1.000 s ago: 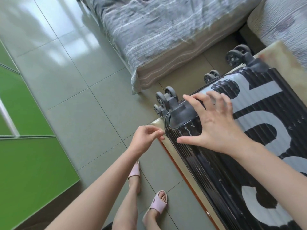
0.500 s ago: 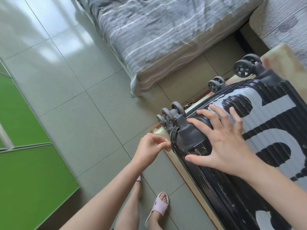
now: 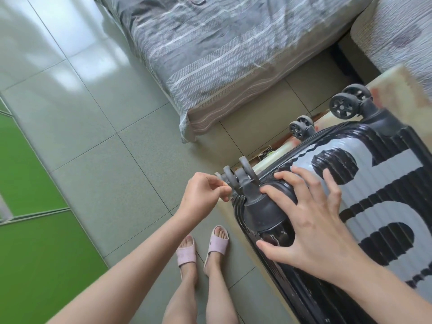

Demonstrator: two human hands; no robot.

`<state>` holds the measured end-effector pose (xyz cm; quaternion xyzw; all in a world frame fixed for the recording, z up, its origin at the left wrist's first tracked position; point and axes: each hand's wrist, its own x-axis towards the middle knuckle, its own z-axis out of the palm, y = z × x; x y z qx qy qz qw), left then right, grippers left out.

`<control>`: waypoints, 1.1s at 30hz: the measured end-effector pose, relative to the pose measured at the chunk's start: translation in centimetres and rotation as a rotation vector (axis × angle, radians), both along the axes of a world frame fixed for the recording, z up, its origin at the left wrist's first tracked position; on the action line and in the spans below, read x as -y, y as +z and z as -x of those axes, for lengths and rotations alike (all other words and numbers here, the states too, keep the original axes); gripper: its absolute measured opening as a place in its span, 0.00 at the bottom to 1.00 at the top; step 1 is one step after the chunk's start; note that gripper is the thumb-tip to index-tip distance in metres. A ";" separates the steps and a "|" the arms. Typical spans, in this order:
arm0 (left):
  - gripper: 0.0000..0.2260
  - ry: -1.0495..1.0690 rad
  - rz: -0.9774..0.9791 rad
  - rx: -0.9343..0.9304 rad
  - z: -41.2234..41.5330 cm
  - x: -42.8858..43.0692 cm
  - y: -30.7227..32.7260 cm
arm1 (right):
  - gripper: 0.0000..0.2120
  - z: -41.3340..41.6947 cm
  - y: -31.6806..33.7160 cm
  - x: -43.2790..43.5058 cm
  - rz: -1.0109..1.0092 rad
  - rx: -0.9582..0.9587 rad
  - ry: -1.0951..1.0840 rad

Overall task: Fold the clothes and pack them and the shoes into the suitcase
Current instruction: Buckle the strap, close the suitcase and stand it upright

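- Right grip [image 3: 313,220]: released, fingers spread and fairly straight, palm down on the suitcase [image 3: 385,183]. Fingertips sit on the near corner cap, thumb on the glossy side edge.
- Left grip [image 3: 205,194]: clenched, fingers curled, thumb and forefinger pinched together right against the near wheels [image 3: 243,176]. Anything between the fingertips is too small to tell.
- The two grips are near each other, either side of that wheel corner, not touching.
- Suitcase: black ribbed shell with a big grey-white print, lying flat with the broad face up. It fills the right and lower right of the frame, wheel end toward upper left.
- More wheels: a pair at mid right [image 3: 300,128], a bigger-looking pair at upper right [image 3: 346,105], all sticking out off the case end.
- Desk [image 3: 402,83]: pale marbled top with a reddish-brown edge, under the suitcase; bare bits show at upper right and beside the near wheels.
- Slippers: pink, on the person's feet, lower centre, left one [image 3: 187,252], right one [image 3: 217,242], just left of the desk edge.
- Floor [image 3: 105,148]: grey-green glossy tiles, left and centre.
- Bed [image 3: 222,54]: grey striped sheet, upper centre, corner hanging down near the desk.
- Cushion [image 3: 397,26]: pale textured, upper right corner.
- Green panel [image 3: 35,242]: lower left, framed in grey.
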<state>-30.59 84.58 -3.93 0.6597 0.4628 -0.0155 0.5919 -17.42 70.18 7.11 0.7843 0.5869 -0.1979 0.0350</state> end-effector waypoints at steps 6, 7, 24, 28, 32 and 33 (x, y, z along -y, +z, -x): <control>0.17 -0.133 -0.108 0.069 -2.3 -1.6 -0.8 | 0.38 0.1 -0.6 -0.1 -0.006 -0.026 -0.009; 0.19 -0.168 -0.099 0.090 -2.6 -2.0 -0.9 | 0.38 0.1 -0.6 -0.1 0.003 -0.032 -0.011; 0.16 -0.804 0.373 -0.141 -4.8 -6.4 -1.1 | 0.52 -10.3 0.3 -1.7 0.164 0.024 -0.067; 0.18 -0.892 0.420 -0.211 -5.0 -6.5 -1.2 | 0.49 -10.4 0.0 -1.6 0.152 -0.012 -0.071; 0.20 -0.899 0.434 -0.215 -4.7 -6.4 -1.2 | 0.46 -10.3 -0.3 -1.5 0.156 -0.046 -0.081; 0.21 -0.866 0.434 -0.208 -4.5 -6.5 -1.2 | 0.46 -10.3 -0.3 -1.5 0.155 -0.047 -0.081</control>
